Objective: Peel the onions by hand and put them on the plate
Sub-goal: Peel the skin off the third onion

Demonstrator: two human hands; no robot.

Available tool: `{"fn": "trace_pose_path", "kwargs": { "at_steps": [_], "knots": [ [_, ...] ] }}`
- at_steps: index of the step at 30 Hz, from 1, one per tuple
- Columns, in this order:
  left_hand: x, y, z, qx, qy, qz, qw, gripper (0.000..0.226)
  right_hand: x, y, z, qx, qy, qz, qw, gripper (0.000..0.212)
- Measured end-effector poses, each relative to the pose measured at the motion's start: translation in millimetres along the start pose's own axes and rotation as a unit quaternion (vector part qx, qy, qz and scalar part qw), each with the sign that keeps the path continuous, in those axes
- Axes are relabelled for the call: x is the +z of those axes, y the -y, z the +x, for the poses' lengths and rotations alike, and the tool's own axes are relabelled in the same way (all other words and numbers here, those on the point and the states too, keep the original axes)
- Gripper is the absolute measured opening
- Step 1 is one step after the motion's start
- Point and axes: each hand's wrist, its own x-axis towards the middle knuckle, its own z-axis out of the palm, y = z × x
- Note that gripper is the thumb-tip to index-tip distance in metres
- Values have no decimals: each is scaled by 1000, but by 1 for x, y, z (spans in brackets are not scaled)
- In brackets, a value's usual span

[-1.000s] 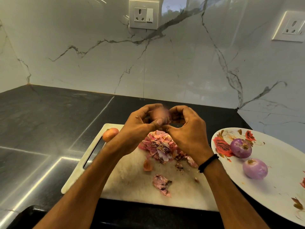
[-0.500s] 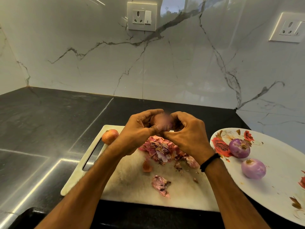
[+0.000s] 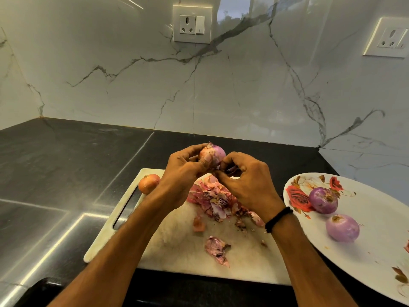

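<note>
Left hand (image 3: 183, 176) cradles the half-peeled red onion (image 3: 218, 152) above the cutting board's (image 3: 177, 240) far edge, while the right hand (image 3: 245, 185) pinches a loose skin flap (image 3: 231, 169) beneath. Pulling toward the root while turning the bulb should strip it whole. Two peeled onions (image 3: 323, 200) sit on the plate (image 3: 376, 218) at the desk's (image 3: 66, 162) right edge.
</note>
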Motion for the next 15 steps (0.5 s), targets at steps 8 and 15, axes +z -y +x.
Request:
{"fn": "trace_pose_path", "kwargs": {
  "at_steps": [8,15],
  "knots": [
    [4,-3,-4,-41,9,-77,996,29,-10,1,-2,40,-4,17,999,16],
    [3,-3,-1,-13,-2,-25,1000,33,-3,-6,-5,12,13,-91,996,14]
  ]
}}
